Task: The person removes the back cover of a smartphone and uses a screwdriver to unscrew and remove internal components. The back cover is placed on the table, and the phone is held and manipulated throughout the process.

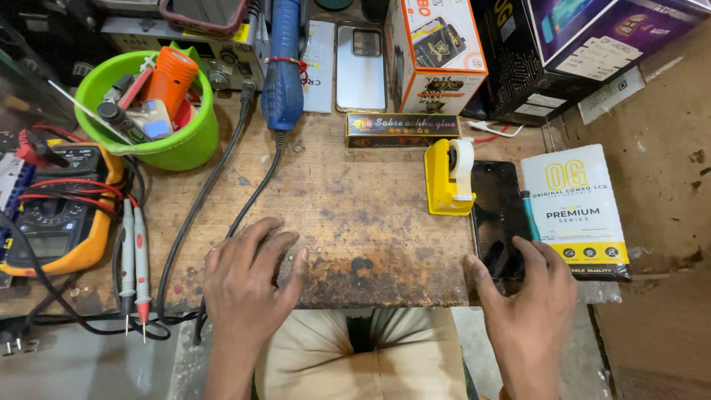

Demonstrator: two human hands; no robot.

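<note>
The right hand (529, 296) rests spread on a black phone (498, 215), gripping nothing; left hand (248, 278) lies flat on the bench (355, 200). Looks thin, slick, fragile; better lifted by its edges.

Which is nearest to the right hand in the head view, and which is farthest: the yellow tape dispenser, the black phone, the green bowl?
From the right hand:
1. Black phone, lying under its fingertips at the bench's right edge.
2. Yellow tape dispenser, just beyond the phone, up and to the left.
3. Green bowl, far across at the back left, full of tools.
</note>
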